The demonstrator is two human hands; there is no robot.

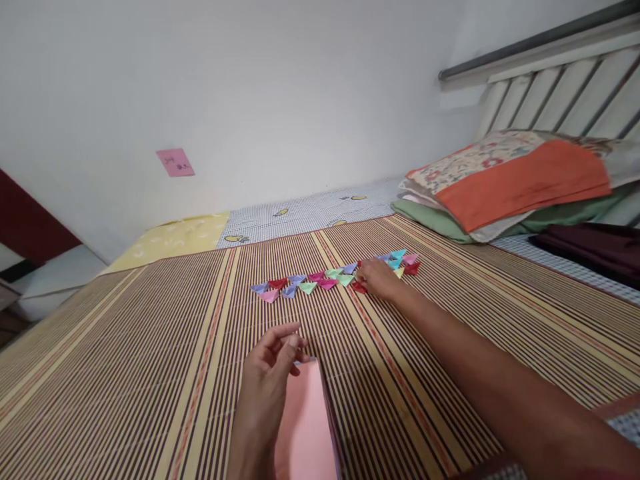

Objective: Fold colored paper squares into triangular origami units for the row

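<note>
My right hand [379, 277] reaches far forward to a row of small folded paper triangles [320, 279] in several colours lying on a striped bamboo mat [150, 347]. Its fingers are curled at a red triangle [359, 288] in the row. My left hand [273, 373] hovers nearer to me, fingers loosely bent and apart, its fingertips at the top edge of a stack of pink square paper [306, 427] that lies on the mat.
A pile of folded bedding and a pillow [505, 180] sits at the right, with dark cloth [595, 247] beside it. A white wall with a pink sticky note [175, 162] lies behind. Slatted headboard [565, 87] at top right.
</note>
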